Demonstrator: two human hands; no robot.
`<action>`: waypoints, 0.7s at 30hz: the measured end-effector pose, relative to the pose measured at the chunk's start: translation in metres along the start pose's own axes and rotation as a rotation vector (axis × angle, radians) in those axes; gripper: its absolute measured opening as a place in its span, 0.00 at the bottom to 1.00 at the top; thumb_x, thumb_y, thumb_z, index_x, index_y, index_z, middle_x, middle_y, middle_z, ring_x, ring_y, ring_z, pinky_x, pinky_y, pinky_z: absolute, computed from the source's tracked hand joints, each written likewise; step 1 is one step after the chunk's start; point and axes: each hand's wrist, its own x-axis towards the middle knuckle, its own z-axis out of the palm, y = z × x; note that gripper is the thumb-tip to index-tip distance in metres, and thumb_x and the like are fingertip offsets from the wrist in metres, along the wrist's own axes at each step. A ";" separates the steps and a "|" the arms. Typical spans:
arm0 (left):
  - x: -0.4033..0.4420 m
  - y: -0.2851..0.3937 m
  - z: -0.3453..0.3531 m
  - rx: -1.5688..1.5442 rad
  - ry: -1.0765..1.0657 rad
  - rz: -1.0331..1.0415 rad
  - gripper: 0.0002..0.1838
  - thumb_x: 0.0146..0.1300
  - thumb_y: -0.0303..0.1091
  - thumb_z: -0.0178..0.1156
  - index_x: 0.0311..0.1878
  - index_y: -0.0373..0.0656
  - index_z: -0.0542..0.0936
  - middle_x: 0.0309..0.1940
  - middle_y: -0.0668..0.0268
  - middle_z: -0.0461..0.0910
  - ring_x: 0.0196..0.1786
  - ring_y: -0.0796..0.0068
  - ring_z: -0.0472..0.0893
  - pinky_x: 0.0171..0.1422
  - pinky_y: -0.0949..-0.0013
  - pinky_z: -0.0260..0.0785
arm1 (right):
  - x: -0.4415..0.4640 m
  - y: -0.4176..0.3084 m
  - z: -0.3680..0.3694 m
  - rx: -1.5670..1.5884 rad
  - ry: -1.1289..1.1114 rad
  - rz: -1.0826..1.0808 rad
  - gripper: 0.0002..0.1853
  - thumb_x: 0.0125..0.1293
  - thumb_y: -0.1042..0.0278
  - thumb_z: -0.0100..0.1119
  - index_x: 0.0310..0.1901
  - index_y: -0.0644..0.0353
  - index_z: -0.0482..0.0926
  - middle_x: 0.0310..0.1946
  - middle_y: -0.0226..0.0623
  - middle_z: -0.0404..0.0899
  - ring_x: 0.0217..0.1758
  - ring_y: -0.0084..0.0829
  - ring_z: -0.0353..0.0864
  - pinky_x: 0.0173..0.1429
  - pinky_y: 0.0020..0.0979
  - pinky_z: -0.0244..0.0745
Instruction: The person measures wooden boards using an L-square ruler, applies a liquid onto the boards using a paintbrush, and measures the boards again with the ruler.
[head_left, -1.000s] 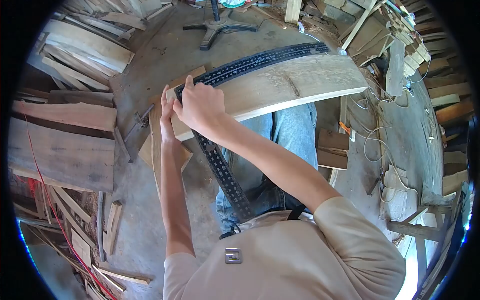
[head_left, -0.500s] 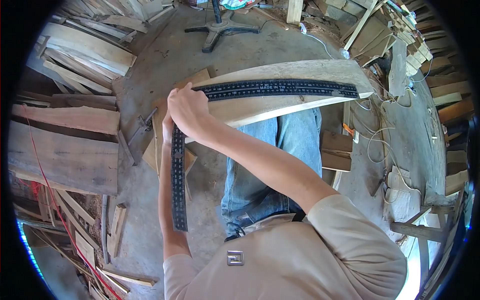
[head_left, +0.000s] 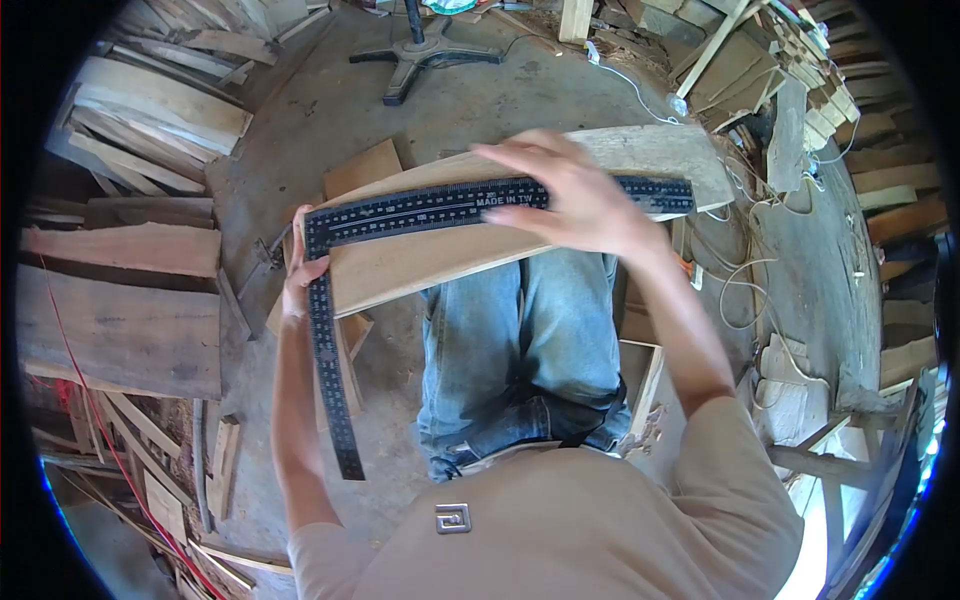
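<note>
A black L-shaped carpenter's square (head_left: 420, 208) with white scale marks lies along the top of a pale wooden board (head_left: 420, 265). Its short arm hangs past the board's left end, pointing toward my body. My left hand (head_left: 303, 265) grips the square at its corner, thumb on the short arm and fingers at the board's end. Over the long arm, right of centre, is my right hand (head_left: 575, 195), slightly blurred, its thumb and fingers spread. Whether it touches the square, I cannot tell. The board lies across in front of my knees.
Stacked planks (head_left: 130, 320) line the left side, with loose strips below them. A dark star-shaped stand base (head_left: 425, 58) is on the concrete floor ahead. Cables (head_left: 745, 280) coil at the right, near more wood scraps. A flat wooden piece (head_left: 362, 170) lies behind the board.
My right hand has left the square's corner and moved right along the long arm, fingers spreading. My left hand now shows at the corner. The board's left end appears lower in view.
</note>
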 end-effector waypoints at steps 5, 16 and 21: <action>0.007 0.007 0.000 -0.009 -0.011 0.015 0.43 0.31 0.31 0.54 0.59 0.45 0.54 0.52 0.62 0.63 0.59 0.67 0.61 0.65 0.69 0.45 | -0.050 0.054 -0.017 -0.222 -0.083 0.063 0.34 0.45 0.53 0.62 0.57 0.43 0.65 0.62 0.40 0.52 0.66 0.42 0.48 0.67 0.42 0.42; -0.010 0.009 0.011 -0.107 0.072 -0.085 0.45 0.34 0.35 0.58 0.62 0.48 0.53 0.54 0.65 0.61 0.59 0.68 0.60 0.65 0.68 0.46 | -0.015 0.094 -0.021 -0.187 -0.155 -0.108 0.23 0.56 0.53 0.51 0.56 0.39 0.66 0.48 0.32 0.67 0.51 0.35 0.66 0.56 0.39 0.58; -0.012 0.019 0.021 0.016 0.080 -0.063 0.48 0.33 0.39 0.60 0.63 0.48 0.50 0.55 0.64 0.60 0.60 0.67 0.60 0.66 0.67 0.45 | -0.009 0.098 -0.015 -0.028 -0.194 -0.054 0.22 0.57 0.60 0.51 0.55 0.48 0.66 0.44 0.35 0.69 0.49 0.36 0.66 0.56 0.36 0.57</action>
